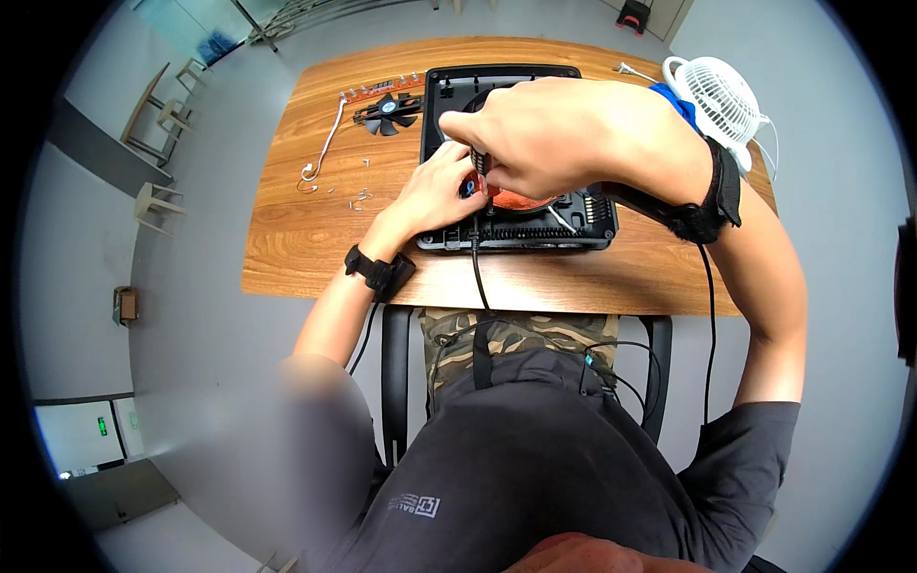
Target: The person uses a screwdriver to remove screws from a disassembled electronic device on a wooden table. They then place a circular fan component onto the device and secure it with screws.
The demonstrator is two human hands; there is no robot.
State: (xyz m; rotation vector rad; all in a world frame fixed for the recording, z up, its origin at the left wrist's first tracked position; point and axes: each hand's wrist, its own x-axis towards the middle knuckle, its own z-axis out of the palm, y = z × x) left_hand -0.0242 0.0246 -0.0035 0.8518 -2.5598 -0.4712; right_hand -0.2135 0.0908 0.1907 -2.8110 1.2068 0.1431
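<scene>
A black plastic appliance housing (439,95) lies opened on the wooden table, with a round orange-red coil (521,201) partly visible inside it. My right hand (549,134) reaches over the housing, closed around an upright tool with a dark ribbed handle and some red, which looks like a screwdriver. Its tip is hidden. My left hand (441,191) rests at the housing's left side, fingers bent together beside the tool, near a small red-and-blue part. What those fingers pinch is mostly covered. A black cord (479,272) runs from the housing's near edge toward me.
Left of the housing lie a black cooling fan (387,113), an orange circuit strip (382,87) with a white cable (331,143), and several small screws (360,198). A white desk fan (723,100) stands at the right back corner, a blue item beside it.
</scene>
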